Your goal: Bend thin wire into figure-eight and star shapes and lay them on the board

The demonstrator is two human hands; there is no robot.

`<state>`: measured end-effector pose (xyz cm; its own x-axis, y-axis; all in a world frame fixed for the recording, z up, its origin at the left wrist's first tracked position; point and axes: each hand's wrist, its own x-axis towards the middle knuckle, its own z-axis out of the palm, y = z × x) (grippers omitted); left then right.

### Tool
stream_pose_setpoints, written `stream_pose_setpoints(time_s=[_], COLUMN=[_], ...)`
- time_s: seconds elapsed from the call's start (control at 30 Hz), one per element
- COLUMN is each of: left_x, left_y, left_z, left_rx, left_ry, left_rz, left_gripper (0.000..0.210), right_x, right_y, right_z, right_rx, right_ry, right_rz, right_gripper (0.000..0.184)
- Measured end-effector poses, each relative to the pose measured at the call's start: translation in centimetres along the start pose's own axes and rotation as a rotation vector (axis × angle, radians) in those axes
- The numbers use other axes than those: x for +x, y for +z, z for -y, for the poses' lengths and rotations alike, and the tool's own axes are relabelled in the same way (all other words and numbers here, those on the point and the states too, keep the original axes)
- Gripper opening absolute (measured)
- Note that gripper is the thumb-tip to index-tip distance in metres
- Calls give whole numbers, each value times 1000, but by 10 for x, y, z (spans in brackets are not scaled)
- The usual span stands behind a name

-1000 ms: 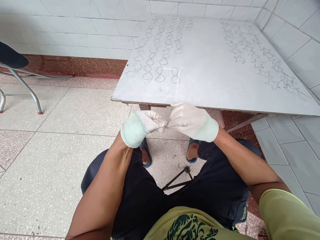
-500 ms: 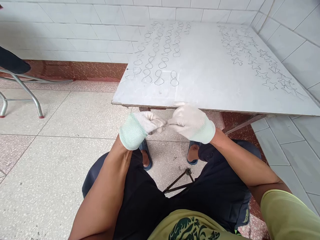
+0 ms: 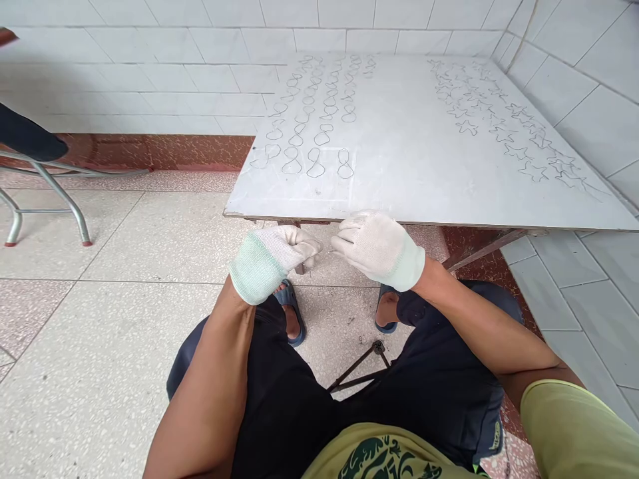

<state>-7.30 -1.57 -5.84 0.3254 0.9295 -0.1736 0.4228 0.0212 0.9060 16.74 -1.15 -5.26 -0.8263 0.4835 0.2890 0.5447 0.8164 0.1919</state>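
Note:
Both hands wear white gloves with pale green cuffs and face each other at the table's front edge, a small gap between their fingertips. My left hand point(image 3: 292, 249) is closed in a pinch; a faint thin strand seems to show below its fingertips, too fine to name. The fingers of my right hand point(image 3: 372, 245) are bent and pressed together, and what they hold, if anything, is hidden. Beyond the hands, thin figure-eight loops point(image 3: 344, 163), like bent wire, lie in rows on the white tabletop point(image 3: 399, 179). Similar thin star shapes point(image 3: 468, 127) lie clustered towards its right side.
Tiled walls point(image 3: 219, 80) border the table behind and at right. A metal-legged stool point(image 3: 74, 216) stands at left, with part of a person's dark-clad leg point(image 3: 30, 136) above it. A dark folding frame point(image 3: 357, 372) is between my legs.
My fingertips, close together at the thumbs before, have drawn slightly apart. My left hand has shifted a little left, and the view has tilted up slightly.

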Motion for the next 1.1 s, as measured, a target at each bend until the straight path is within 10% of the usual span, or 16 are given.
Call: stream_pose_setpoints(time_s=[1.1], left_x=[-4], left_y=[16], left_z=[-21], left_rx=[101], left_ry=[22], left_rz=[-151], left_gripper=[28], right_x=[-9], right_y=[25], right_z=[31], right_rx=[192], right_ry=[527], right_rz=[-157], right_gripper=[44])
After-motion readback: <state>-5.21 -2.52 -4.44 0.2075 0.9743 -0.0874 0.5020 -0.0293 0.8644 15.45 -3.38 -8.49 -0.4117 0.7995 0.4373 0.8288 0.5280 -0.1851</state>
